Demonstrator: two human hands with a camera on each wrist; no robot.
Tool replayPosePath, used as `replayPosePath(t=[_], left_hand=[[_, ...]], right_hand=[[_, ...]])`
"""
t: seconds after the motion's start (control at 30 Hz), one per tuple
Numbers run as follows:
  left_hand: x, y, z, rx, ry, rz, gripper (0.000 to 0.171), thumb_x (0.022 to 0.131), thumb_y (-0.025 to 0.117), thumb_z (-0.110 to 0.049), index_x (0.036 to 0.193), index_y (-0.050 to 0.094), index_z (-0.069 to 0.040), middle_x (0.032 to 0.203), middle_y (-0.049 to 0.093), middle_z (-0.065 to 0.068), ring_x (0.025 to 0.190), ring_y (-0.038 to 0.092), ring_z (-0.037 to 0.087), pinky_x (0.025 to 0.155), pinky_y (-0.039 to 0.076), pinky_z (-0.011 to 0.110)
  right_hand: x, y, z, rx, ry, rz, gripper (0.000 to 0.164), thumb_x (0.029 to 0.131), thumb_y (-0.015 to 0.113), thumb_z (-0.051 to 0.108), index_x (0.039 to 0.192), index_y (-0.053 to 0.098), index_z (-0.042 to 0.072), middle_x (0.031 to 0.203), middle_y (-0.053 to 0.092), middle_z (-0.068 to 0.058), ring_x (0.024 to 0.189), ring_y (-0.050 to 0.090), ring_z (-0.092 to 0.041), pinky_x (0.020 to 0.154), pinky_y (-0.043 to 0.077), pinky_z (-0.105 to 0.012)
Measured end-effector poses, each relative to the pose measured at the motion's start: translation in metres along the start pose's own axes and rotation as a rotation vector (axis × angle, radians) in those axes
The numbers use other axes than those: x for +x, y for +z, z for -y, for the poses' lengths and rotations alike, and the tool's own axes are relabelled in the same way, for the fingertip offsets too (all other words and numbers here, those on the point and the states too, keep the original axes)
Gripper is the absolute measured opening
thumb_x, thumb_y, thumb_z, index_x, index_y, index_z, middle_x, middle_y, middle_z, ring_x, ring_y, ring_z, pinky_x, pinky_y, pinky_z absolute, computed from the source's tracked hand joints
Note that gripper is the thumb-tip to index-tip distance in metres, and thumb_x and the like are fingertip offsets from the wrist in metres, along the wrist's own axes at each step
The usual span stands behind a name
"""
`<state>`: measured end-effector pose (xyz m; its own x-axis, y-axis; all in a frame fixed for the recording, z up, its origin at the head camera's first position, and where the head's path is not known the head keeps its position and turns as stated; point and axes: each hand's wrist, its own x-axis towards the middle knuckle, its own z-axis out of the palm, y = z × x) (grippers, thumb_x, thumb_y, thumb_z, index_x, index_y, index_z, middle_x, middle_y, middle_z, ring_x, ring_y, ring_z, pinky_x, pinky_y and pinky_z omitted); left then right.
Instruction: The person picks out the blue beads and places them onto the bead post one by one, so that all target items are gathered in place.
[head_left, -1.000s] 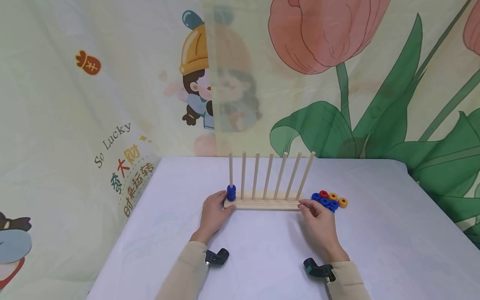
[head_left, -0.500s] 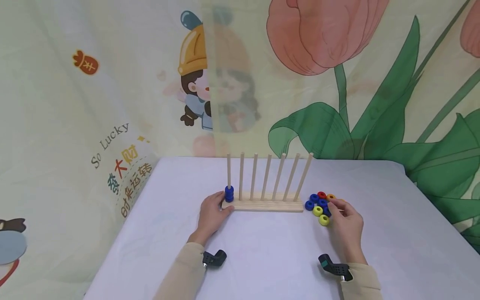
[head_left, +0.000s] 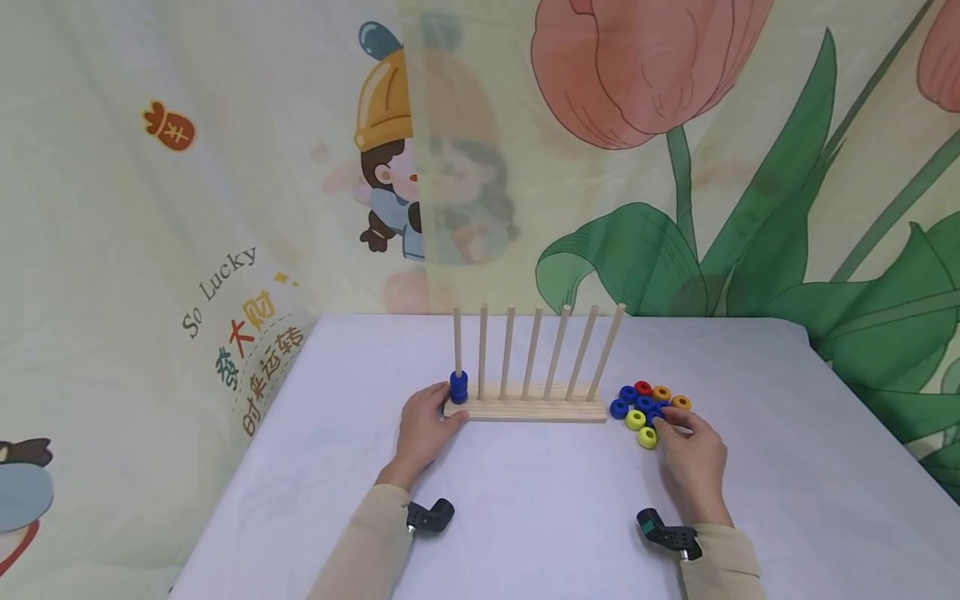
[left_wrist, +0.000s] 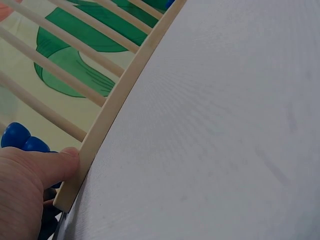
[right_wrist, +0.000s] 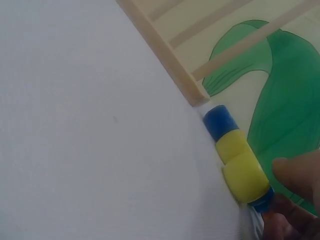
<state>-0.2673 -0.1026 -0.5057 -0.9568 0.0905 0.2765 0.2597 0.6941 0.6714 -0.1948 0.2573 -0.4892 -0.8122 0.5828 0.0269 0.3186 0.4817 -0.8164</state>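
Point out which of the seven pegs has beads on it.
The leftmost peg, beside the left hand: blue beads sit stacked at its foot, while the other six pegs stand bare.

the left sleeve is beige, lightly creased cloth. at its cuff sits a bent black wrist camera with a rounded end and a small silvery piece. right of the left sleeve are a matching right sleeve and another black camera, this one showing a teal patch. left grip and right grip are bare.
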Motion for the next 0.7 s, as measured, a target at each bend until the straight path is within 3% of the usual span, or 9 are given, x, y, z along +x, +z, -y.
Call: replayPosePath(t=[0.17,0.37,0.7], left_hand=[[-0.0002,-0.0004,-0.0014,-0.001,-0.009,0.002,0.058,0.085,0.076,-0.025,0.133,0.057,0.003,0.136,0.057,0.017,0.13,0.047,0.036,0.112,0.031,0.052],[0.0001,-0.0006,-0.0024,0.007,-0.014,0.004,0.058,0.086,0.076,-0.025,0.133,0.057,0.003,0.136,0.056,0.018,0.131,0.047,0.036,0.112,0.031,0.052],[0.0,0.0005,-0.0002,0.007,0.023,-0.01,0.057,0.085,0.076,-0.023,0.131,0.057,0.005,0.134,0.058,0.019,0.128,0.048,0.038,0.111,0.031,0.052]], right_hand=[[0.0007,0.0042,-0.0039,-0.053,-0.058,-0.029,0.035,0.096,0.06,0.023,0.123,0.063,0.0,0.122,0.061,-0.024,0.114,0.053,-0.041,0.096,0.042,-0.055],[-0.0001,0.0062,-0.0048,-0.109,-0.095,-0.052,0.033,0.096,0.06,0.019,0.121,0.064,-0.002,0.116,0.063,-0.025,0.113,0.053,-0.043,0.096,0.041,-0.057],[0.0027,0.003,-0.0017,-0.113,-0.05,-0.009,0.036,0.097,0.058,0.021,0.124,0.061,-0.003,0.123,0.059,-0.028,0.123,0.046,-0.048,0.104,0.035,-0.062]])
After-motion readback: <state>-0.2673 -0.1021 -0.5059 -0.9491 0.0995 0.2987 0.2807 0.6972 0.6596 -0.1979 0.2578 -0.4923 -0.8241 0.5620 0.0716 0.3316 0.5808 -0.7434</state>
